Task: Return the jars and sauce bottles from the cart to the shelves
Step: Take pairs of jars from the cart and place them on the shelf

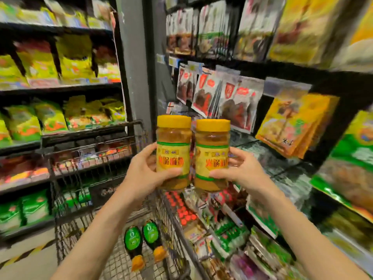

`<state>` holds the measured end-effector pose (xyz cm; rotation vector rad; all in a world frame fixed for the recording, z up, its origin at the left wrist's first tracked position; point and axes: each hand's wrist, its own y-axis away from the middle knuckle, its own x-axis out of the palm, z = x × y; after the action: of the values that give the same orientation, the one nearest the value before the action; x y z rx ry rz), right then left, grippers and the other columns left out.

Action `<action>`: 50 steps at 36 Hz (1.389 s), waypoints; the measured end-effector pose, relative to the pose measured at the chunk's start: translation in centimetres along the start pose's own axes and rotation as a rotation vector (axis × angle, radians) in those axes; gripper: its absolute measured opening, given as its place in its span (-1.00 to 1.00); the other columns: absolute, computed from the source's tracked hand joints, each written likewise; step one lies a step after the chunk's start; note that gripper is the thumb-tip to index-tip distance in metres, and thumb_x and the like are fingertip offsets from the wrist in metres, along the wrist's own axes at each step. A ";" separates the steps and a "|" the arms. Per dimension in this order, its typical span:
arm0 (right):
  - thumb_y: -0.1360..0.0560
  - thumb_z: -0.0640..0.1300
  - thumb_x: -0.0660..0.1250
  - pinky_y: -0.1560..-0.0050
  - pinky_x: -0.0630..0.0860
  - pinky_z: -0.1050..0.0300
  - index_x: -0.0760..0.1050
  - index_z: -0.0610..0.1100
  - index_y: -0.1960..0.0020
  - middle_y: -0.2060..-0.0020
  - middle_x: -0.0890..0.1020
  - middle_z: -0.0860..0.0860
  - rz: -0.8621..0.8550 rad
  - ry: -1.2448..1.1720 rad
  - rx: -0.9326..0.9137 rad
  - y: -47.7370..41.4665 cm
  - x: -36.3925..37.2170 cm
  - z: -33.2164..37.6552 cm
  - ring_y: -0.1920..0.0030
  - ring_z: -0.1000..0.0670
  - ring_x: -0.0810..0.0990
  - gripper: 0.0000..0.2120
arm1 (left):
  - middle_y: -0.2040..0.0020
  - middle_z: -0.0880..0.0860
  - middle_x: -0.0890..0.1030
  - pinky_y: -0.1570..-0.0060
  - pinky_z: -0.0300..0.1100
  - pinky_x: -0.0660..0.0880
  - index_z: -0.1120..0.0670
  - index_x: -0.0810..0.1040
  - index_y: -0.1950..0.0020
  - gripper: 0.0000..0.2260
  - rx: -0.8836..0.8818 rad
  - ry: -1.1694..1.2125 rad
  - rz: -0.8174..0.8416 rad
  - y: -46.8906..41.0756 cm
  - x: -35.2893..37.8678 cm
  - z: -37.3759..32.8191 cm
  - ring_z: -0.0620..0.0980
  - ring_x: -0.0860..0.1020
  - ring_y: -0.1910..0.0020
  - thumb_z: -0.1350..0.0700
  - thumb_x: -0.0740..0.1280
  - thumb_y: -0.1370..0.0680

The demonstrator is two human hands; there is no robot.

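Holding one yellow-lidded jar in each of your hands, left hand (145,174) closed on the left jar (174,152) and right hand (240,170) on the right jar (212,156), you keep them upright, side by side, above the cart (90,178). Below your hands, two sauce bottles (144,242) lie in it, not yet returned. Blurred shelves (80,87) hide where the jars belong.

We see two yellow-lidded jars, left jar (173,150) and right jar (212,154), upright and side by side above the cart (90,178). Two dark green-labelled bottles (144,243) lie inside the cart.
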<state>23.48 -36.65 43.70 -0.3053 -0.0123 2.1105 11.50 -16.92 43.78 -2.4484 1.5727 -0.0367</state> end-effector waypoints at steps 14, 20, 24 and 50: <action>0.07 0.02 0.59 -0.02 0.57 0.11 0.58 -0.02 -0.02 0.05 0.70 0.05 -0.538 0.172 -0.048 14.7 -6.1 6.6 0.01 0.07 0.66 -0.35 | 0.14 -0.12 0.69 0.21 -0.37 0.57 -0.09 0.48 -0.08 -0.51 0.181 0.110 0.513 0.5 8.3 -5.3 -0.21 0.66 0.13 0.21 0.51 -0.23; -0.02 -0.08 0.59 0.08 0.62 0.18 0.60 0.01 0.04 0.18 0.73 0.08 -0.800 0.245 -0.037 23.9 -6.9 7.8 0.10 0.09 0.69 -0.48 | 0.12 -0.07 0.69 0.15 -0.35 0.58 0.06 0.50 -0.13 -0.40 0.190 0.196 0.723 3.5 12.8 -7.6 -0.13 0.66 0.14 0.15 0.63 -0.16; -0.12 -0.23 0.59 0.06 0.61 0.21 0.57 -0.03 -0.06 0.10 0.71 0.06 -0.955 0.272 0.005 31.0 -7.0 8.9 0.08 0.11 0.69 -0.47 | -0.01 -0.03 0.66 0.03 -0.22 0.61 0.02 0.46 -0.22 -0.31 0.207 0.240 0.912 7.1 16.4 -9.3 -0.09 0.65 0.02 0.08 0.58 -0.12; -0.12 -0.24 0.58 0.20 0.57 0.36 0.58 0.06 0.06 0.25 0.72 0.20 -1.631 0.519 0.157 72.8 -5.7 15.7 0.17 0.20 0.68 -0.55 | 0.01 -0.17 0.60 0.15 -0.39 0.56 -0.19 0.41 -0.04 -0.47 0.378 0.424 1.561 43.6 35.9 -19.1 -0.33 0.61 0.08 0.25 0.54 -0.27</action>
<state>-37.98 -78.46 50.69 -0.4943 0.1566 0.3865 -15.04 -69.96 49.68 -0.4929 2.8004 -0.5131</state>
